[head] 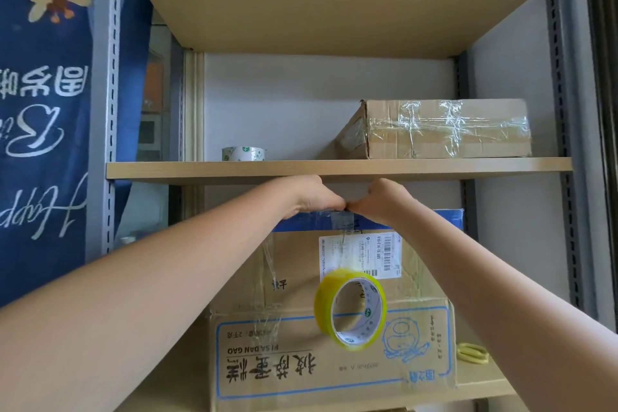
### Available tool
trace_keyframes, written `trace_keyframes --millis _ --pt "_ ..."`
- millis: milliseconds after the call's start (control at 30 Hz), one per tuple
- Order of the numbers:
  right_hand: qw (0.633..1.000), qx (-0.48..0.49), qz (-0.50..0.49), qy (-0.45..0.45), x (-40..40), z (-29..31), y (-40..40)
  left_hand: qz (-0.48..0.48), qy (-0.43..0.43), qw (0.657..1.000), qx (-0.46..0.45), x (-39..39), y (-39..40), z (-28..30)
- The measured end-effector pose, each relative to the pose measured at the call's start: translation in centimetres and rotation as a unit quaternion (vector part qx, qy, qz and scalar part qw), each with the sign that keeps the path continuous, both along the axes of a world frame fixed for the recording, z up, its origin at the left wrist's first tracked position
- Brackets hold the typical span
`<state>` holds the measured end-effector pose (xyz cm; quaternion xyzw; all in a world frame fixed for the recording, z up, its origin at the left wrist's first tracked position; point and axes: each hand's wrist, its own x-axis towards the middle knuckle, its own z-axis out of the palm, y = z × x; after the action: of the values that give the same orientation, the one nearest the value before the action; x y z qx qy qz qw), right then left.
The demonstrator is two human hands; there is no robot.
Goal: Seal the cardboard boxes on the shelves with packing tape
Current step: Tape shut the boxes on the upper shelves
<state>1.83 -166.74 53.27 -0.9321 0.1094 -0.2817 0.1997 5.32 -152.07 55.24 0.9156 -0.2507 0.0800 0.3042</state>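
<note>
Here, left hand (312,199) and right hand (378,199) meet, fingers curled, pinching clear tape strip (342,221) atop printed box (334,361); yellow tape roll (349,309) dangles below them.

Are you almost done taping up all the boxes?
About halfway, it seems. The box on the upper shelf already wears shiny tape. Both hands, left and right, press a tape strip onto the lower box, the yellow roll dangling. That strip needs cutting; scissors wait nearby.
</note>
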Motion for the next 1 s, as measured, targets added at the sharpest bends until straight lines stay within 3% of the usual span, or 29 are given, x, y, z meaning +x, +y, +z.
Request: trace_keyframes --millis 100,200,300,333,367,433,533,767,833,900,1000 --pt "0.996 -0.029 -0.016 -0.084 0.6 -1.6 0.0 -0.064 -0.134 0.989 -0.022 0.0 0.3 -1.6" --pt "0.973 -0.017 0.017 -0.228 0.9 -3.3 -0.4 -0.128 -0.154 0.980 -0.001 -0.7 0.7 -2.8" --pt "0.887 -0.010 0.045 -0.460 -1.1 -6.3 -0.3 -0.132 -0.149 0.979 0.040 -1.3 1.0 -2.4" --pt "0.865 -0.022 0.057 -0.499 -2.2 -7.9 -0.1 -0.121 -0.157 0.979 0.039 -1.3 0.9 -2.3" --pt "0.862 -0.037 0.083 -0.498 -3.3 -10.0 0.3 -0.108 -0.164 0.980 0.036 -1.3 0.7 -2.3" --pt "0.891 -0.085 0.140 -0.422 -4.8 -14.1 1.4 -0.084 -0.172 0.981 0.034 -1.0 0.1 -2.6" --pt "0.908 -0.198 0.138 -0.344 -4.8 -18.6 2.2 -0.066 -0.158 0.983 0.061 -0.5 -0.1 -2.5" --pt "0.875 -0.273 0.131 -0.377 -4.8 -20.6 3.0 -0.098 -0.082 0.986 0.103 -1.1 0.8 -1.3" --pt "0.895 -0.183 0.167 -0.372 -5.7 -20.5 3.5 -0.101 -0.076 0.984 0.129 -1.3 0.8 -0.9" --pt "0.920 -0.017 0.190 -0.343 -7.1 -19.7 3.9 -0.100 -0.071 0.980 0.160 -1.3 0.7 -0.7" --pt "0.900 0.193 0.245 -0.305 -9.0 -18.7 5.0 -0.101 -0.068 0.980 0.159 -1.2 0.6 -0.9"
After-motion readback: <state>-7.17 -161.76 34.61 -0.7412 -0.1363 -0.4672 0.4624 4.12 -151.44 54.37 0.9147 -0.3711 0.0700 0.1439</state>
